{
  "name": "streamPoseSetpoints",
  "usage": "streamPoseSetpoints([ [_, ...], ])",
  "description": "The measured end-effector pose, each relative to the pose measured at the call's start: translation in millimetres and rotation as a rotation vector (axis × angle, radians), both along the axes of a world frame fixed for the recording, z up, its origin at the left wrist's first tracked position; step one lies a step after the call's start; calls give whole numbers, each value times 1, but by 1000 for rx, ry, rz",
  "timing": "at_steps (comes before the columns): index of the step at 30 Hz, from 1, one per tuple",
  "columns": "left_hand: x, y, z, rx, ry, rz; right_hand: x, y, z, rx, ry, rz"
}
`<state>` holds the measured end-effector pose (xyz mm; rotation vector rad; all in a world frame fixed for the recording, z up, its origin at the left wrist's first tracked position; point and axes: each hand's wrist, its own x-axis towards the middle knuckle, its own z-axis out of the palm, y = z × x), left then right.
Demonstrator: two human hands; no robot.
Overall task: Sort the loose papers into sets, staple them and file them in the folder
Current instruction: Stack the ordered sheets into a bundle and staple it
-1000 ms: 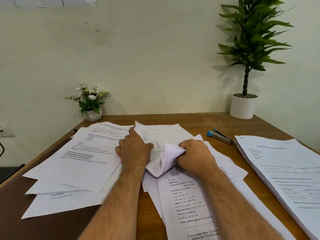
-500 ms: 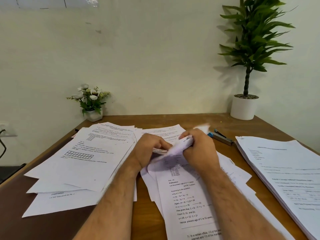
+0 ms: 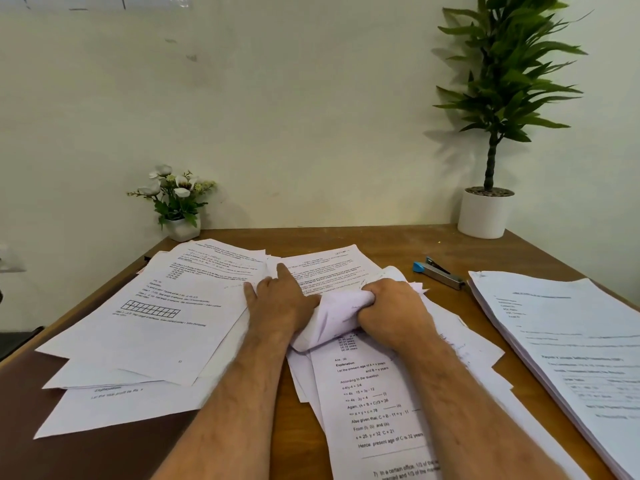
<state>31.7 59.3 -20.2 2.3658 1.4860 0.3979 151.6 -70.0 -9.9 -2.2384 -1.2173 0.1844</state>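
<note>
The brown wooden table (image 3: 388,244) carries the spread of loose white printed papers (image 3: 156,323). Left hand (image 3: 277,303) presses flat, fingers extended, on the centre sheets. Right hand (image 3: 394,310) grips a curled white sheet (image 3: 329,317) lying directly between both hands. The blue-and-steel stapler (image 3: 438,271) lies beyond, nearer the right hand.

The front printed sheet (image 3: 377,407) reads "Explanation", "According to the question" and "Hence, present age of C is 32 years".
</note>
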Motion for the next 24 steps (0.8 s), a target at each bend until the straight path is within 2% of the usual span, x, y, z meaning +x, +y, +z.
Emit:
streamPoseSetpoints([
  [5,1,-5,3,-41,131,-53,1,1,-2,1,-18,-14],
  [8,1,-15,9,8,76,-42,0,2,-2,-9,-1,-21],
  [11,1,-22,8,5,-269,-24,0,3,-2,-23,8,-29],
  [18,-1,-7,7,-228,-1022,68,0,1,-3,33,-4,-47],
  [21,-3,-6,14,-203,-1152,110,0,0,-2,39,8,-40],
  [24,-2,-12,16,-241,-1090,-159,-2,-3,-1,204,3,-48],
])
